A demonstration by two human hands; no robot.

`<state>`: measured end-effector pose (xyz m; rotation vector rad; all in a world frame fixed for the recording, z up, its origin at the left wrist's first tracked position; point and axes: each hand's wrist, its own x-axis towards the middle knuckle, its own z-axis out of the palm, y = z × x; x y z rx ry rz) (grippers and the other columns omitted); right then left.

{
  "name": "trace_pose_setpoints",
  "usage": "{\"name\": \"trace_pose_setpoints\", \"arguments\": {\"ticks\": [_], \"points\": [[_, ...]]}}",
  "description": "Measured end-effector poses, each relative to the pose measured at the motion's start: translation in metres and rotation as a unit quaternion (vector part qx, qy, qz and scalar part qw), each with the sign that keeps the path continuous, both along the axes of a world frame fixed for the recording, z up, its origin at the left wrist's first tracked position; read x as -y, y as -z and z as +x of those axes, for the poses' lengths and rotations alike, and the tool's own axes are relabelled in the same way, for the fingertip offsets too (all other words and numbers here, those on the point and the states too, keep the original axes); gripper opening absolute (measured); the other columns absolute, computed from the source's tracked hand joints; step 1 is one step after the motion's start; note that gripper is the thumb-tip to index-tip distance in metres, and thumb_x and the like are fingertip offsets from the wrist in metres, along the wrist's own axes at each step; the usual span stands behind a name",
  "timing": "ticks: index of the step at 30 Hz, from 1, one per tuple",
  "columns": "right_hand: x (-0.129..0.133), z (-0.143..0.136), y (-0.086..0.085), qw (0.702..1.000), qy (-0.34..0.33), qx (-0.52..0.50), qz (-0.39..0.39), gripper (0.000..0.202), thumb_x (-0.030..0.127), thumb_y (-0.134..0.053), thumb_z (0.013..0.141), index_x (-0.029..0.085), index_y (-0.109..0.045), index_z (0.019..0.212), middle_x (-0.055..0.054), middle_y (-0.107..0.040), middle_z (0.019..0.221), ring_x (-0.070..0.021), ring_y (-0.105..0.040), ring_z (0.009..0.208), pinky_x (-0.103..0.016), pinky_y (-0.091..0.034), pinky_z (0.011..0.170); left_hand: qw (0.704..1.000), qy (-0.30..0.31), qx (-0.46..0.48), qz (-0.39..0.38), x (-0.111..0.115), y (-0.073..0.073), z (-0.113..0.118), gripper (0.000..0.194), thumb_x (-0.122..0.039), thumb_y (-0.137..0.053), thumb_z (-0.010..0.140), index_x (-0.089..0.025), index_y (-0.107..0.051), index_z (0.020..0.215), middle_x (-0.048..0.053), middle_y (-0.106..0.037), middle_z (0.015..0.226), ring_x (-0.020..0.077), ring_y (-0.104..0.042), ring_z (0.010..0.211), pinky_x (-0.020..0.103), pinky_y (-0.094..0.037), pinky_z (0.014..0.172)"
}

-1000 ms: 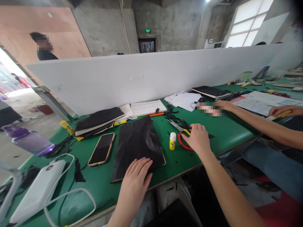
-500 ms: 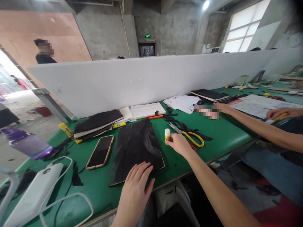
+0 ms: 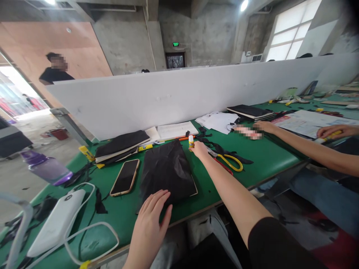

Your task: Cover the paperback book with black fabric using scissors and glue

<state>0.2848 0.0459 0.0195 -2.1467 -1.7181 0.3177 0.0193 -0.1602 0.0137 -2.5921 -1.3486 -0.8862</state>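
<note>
A book wrapped in black paper (image 3: 168, 170) lies at the table's near edge. My left hand (image 3: 151, 215) rests flat over its lower left corner, fingers stretched out. Beyond its right side, my right hand (image 3: 200, 150) grips a yellow glue stick (image 3: 191, 142) with a white cap, held upright. Scissors (image 3: 228, 161) with yellow and red handles lie just right of that hand, beside black paper scraps (image 3: 244, 160). A phone (image 3: 125, 178) in a tan case lies left of the wrapped book.
Black-covered books (image 3: 120, 147) and a second glue stick (image 3: 145, 147) are at the back left. A white power bank (image 3: 57, 220) with a looping cable and a purple bottle (image 3: 47, 168) stand left. White paper (image 3: 218, 122) lies behind. A co-worker's hands (image 3: 329, 132) are at the right.
My right hand has carried the glue stick left and farther back, toward the wrapped book's upper right corner. My left hand has shifted slightly left. The view has turned a little.
</note>
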Motion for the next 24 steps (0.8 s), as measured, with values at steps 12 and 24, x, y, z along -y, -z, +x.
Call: {"name": "trace_pose_setpoints", "arguments": {"ticks": [12,24], "points": [[0.076,-0.002,-0.036,0.989,0.021,-0.120,0.081,0.050,0.044,-0.031,0.095,0.010,-0.039,0.131,-0.013,-0.065,0.109,-0.0196,-0.061,0.101,-0.027,-0.043,0.078,0.989,-0.111,0.080,-0.064,0.001,0.000,-0.036,0.043,-0.039,-0.043,0.090,-0.024,-0.041,0.131,0.010,-0.053,0.130,0.0236,-0.052,0.120,0.044,-0.047,0.098],[0.182,-0.035,-0.014,0.995,-0.058,-0.079,0.035,0.027,0.032,-0.040,0.093,0.019,-0.064,0.091,-0.008,-0.068,0.092,-0.0203,-0.062,0.088,-0.028,-0.042,0.069,0.969,-0.200,0.072,-0.129,-0.019,0.000,-0.034,0.044,-0.048,-0.038,0.089,-0.021,-0.048,0.123,0.013,-0.054,0.125,0.0213,-0.068,0.081,0.033,-0.055,0.059]]}}
